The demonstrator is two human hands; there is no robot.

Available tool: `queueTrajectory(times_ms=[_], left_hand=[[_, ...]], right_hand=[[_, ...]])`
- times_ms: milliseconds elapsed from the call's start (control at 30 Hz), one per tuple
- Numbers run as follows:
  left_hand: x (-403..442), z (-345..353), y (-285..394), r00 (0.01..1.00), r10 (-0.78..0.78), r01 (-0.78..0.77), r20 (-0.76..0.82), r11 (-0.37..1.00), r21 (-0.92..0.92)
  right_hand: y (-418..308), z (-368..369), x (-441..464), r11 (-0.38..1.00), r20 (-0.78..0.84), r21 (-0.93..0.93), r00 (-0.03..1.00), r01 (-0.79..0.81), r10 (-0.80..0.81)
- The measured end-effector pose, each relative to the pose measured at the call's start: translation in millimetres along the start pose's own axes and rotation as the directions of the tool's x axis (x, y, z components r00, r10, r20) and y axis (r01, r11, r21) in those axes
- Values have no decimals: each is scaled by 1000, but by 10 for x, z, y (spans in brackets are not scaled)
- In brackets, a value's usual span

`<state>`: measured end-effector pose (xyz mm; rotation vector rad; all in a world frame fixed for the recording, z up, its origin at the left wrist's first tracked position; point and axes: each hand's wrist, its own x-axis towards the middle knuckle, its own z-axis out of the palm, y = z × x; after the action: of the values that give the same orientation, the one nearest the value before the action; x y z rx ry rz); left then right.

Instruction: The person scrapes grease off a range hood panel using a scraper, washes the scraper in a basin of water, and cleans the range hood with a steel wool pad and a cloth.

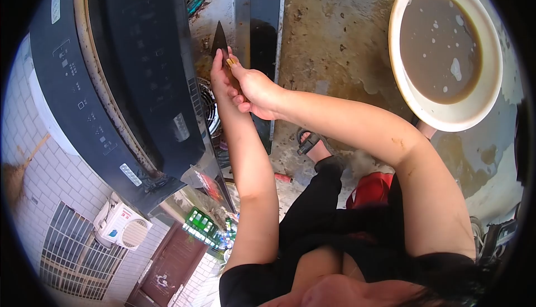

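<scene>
The handle of a pointed knife (220, 40) is gripped in the right hand's (255, 90) curled fingers; the left hand (220, 73) is held against it, finger closure partly hidden, above stained metal casing (224, 6).

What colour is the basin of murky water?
The basin is off-white, best seen in the head view.

A boxy white fan machine (124, 226) is on the pale brick wall (72, 176), between a window with metal bars (84, 251) and a brown door (172, 259). Lots of small green bottles (201, 224) are bunched up near the door. A brown straw broom (15, 181) is by the wall.
</scene>
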<state>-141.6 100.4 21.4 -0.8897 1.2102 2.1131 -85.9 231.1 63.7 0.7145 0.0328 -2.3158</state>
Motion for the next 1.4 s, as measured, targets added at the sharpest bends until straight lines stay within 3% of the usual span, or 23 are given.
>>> queueTrajectory(times_ms=[133, 267, 300, 400, 533, 600, 667, 733, 800, 867, 900, 1000, 1033, 1133, 1300, 1400], left_hand=[[-71, 214, 24, 976, 161, -159, -144, 987, 29], [10, 181, 84, 995, 57, -48, -87, 994, 94], [-22, 187, 112, 999, 50, -50, 0, 995, 82], [9, 285, 117, 987, 116, -100, -111, 986, 134], [149, 304, 249, 992, -3, 8, -129, 999, 38], [283, 351, 274, 999, 22, -23, -40, 1000, -8], [424, 429, 247, 996, 43, -41, 76, 999, -29], [494, 512, 146, 984, 138, -131, 115, 989, -67], [475, 395, 113, 957, 94, -54, 274, 987, -151], [272, 410, 42, 972, 220, -222, 80, 975, 6], [147, 430, 6, 957, 290, -288, -4, 953, 98], [-234, 466, -76, 961, 271, -264, -59, 959, 101], [-267, 406, -97, 955, 288, -277, -69, 951, 138], [-277, 174, -82, 941, 328, -292, -87, 913, 285], [-329, 104, 137, 942, 303, -175, -145, 811, 558], [-396, 79, 205, 926, 295, -87, -236, 774, 627]], right_hand=[[-25, 78, -93, 1000, 43, -9, 999, 12, -12], [-114, 83, -6, 1000, 15, 19, 1000, 24, -24], [-112, 89, 1, 999, 5, 8, 999, 36, -37], [-121, 164, 34, 999, -84, -4, 995, 51, -51], [-213, 300, 170, 990, -154, -108, 982, 96, -112], [-318, 291, 173, 956, -144, -250, 971, 151, -191], [-307, 285, 85, 891, -149, -338, 917, 304, -369], [-268, 109, 162, 733, -49, -520, 842, 438, -537], [-183, -90, 222, 445, 116, -721, 725, 531, -679], [-164, -231, 216, 1, 356, -845, 563, 534, -746], [-264, -115, -14, 155, 246, -911, 803, 383, -542], [-80, -122, 17, 56, 240, -946, 806, 319, -541], [-11, -137, 57, -35, 285, -944, 761, 327, -583], [122, -143, 108, -89, 304, -946, 755, 313, -580], [232, -74, 165, 6, 260, -950, 800, 313, -540], [285, 14, 116, 131, 174, -962, 904, 241, -391]])
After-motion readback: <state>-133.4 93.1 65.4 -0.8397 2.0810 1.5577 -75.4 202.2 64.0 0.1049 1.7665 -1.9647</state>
